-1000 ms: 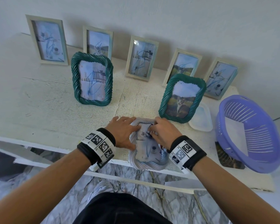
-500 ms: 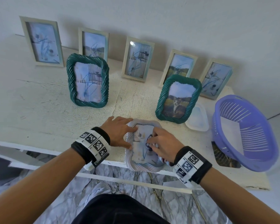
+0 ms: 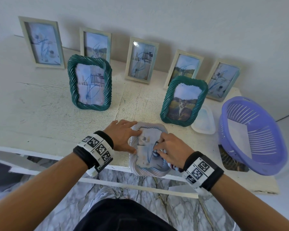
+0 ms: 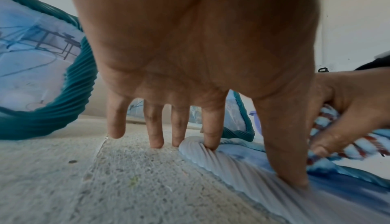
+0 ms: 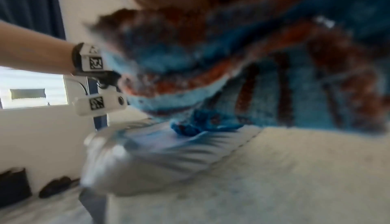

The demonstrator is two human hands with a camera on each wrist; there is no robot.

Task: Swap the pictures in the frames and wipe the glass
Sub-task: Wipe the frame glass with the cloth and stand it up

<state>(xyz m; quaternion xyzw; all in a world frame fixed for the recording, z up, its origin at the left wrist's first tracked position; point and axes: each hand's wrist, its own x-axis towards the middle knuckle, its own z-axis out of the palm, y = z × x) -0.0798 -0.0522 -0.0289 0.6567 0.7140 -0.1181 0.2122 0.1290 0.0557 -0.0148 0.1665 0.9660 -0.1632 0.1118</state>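
Fingers (image 4: 211, 127) of left hand (image 3: 122, 135) straight, pressing pale frame (image 3: 137, 167); right hand (image 3: 170, 150) fingers curled around striped cloth (image 4: 342, 146) on glass.

wall (image 3: 190, 22): plain white, behind counter | counter (image 3: 40, 114): rough whitewashed top, cracked | floor (image 3: 140, 189): grey-veined marble | window (image 5: 31, 87): bright, daylit | curtain (image 5: 29, 7): dark blue
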